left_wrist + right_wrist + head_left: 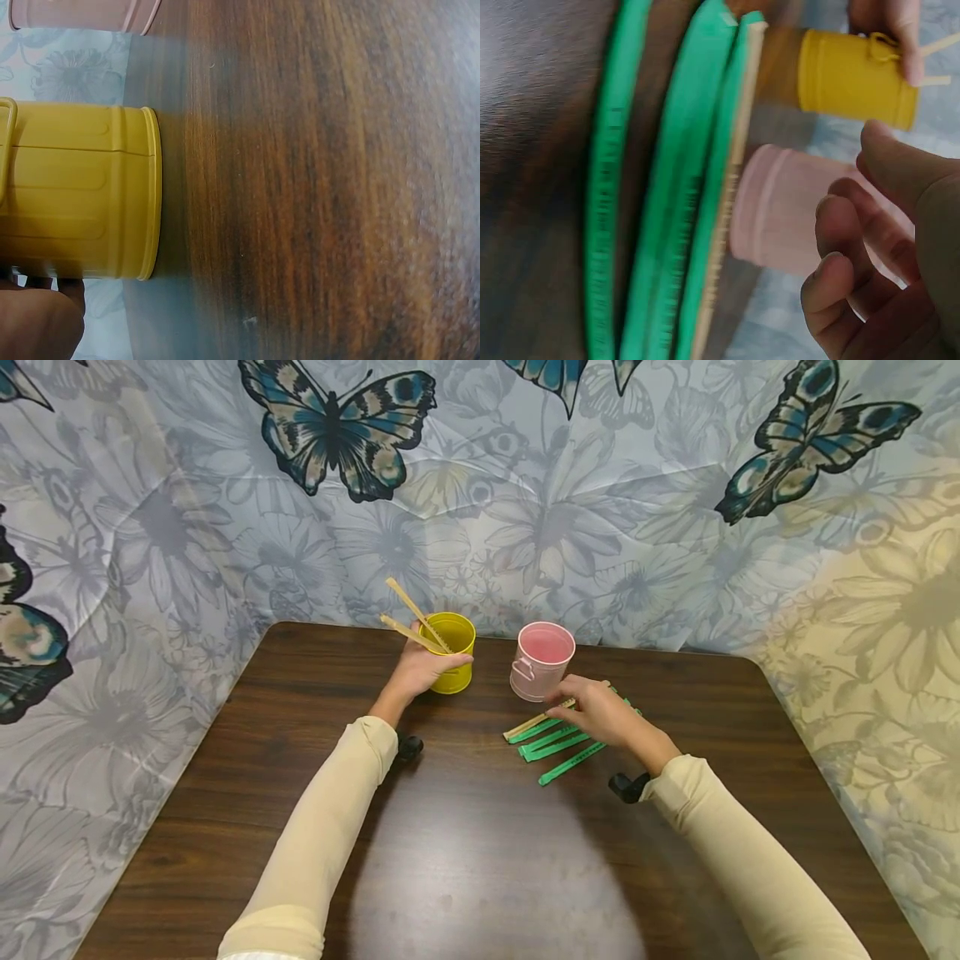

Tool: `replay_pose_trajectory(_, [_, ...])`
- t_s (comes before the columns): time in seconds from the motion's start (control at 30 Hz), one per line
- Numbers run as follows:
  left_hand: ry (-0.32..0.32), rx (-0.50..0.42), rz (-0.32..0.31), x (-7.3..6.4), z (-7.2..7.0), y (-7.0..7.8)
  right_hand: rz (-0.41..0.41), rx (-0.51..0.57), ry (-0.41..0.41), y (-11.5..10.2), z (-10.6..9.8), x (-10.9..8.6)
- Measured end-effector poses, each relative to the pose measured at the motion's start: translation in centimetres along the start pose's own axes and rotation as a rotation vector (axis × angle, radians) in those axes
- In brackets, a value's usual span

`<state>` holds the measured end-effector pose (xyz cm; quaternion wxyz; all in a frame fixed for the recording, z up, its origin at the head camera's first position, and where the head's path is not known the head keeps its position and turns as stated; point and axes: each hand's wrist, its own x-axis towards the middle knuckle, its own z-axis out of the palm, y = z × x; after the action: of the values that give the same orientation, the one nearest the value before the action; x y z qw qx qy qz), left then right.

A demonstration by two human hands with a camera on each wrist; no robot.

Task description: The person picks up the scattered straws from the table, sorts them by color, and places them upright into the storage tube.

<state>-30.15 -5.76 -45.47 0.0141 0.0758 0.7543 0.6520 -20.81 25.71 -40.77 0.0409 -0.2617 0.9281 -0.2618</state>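
On the left, my left hand (422, 670) grips a small yellow bucket (453, 682), with the thumb across its near side. Two slim tan sticks (407, 600) lean out of that bucket. My right hand (600, 712), fingers loosely bent and holding nothing, hovers over several slim green sticks (558, 747) with dark printed lettering. Beside the green ones lies a tan stick (519, 729), partly hidden by the hand in the head view. A pink bucket (542, 667) stands just beyond my right fingertips; in the right wrist view those fingers (832, 281) overlap it.
Everything sits near the far edge of a dark wooden table (480, 860). Right behind it hangs a cloth backdrop (480, 510) printed with flowers and butterflies. The pink bucket has a small handle (522, 669) on its left side.
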Motion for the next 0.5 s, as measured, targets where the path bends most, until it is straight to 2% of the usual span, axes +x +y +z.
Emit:
replay_pose_trajectory(0.2, [-0.008,0.008,-0.004,0.0,0.0,-0.1,0.037,-0.007,-0.007,1.5,1.4,-0.4])
replay_pose_trajectory(0.5, [0.009,0.029,0.006,0.0,0.0,0.0,0.045,-0.04,0.025,2.9,2.8,0.0])
